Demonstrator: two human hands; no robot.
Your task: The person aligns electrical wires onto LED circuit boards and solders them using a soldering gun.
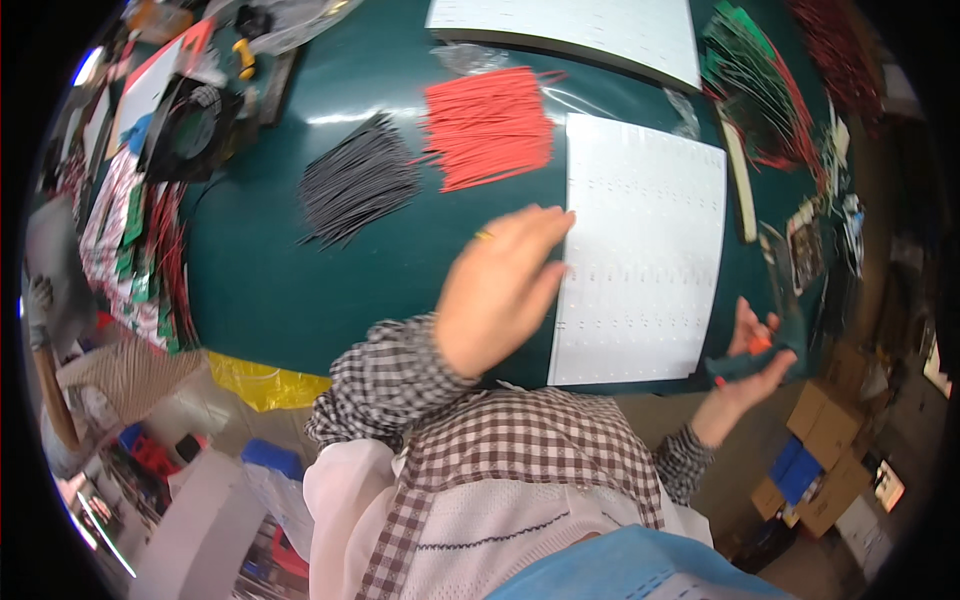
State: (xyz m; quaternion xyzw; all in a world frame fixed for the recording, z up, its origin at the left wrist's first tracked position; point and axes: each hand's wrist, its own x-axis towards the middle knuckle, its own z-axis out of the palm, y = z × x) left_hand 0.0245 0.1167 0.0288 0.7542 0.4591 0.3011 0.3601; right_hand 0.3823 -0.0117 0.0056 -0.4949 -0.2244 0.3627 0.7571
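My left hand [505,285], with a yellow ring on one finger, is stretched out beside the left edge of a white rectangular panel [645,245]. Its fingertips and thumb reach that edge, and nothing shows inside the hand. Rows of small marks cover the panel, which lies along the table's near edge. Off the panel's lower right corner, my right hand [752,372] is wrapped around a dark teal tool [788,345] with orange-red parts. Blur hides the tool's exact kind. Bundles of cut red wires [487,128] and black wires [360,182] lie beyond my left hand.
More white panels [590,35] are stacked at the far side of the green table [270,290]. Green boards with red wires [760,85] sit at the far right, near a pale strip [740,180]. A black fan-like device [195,130] and wired boards [135,260] crowd the left.
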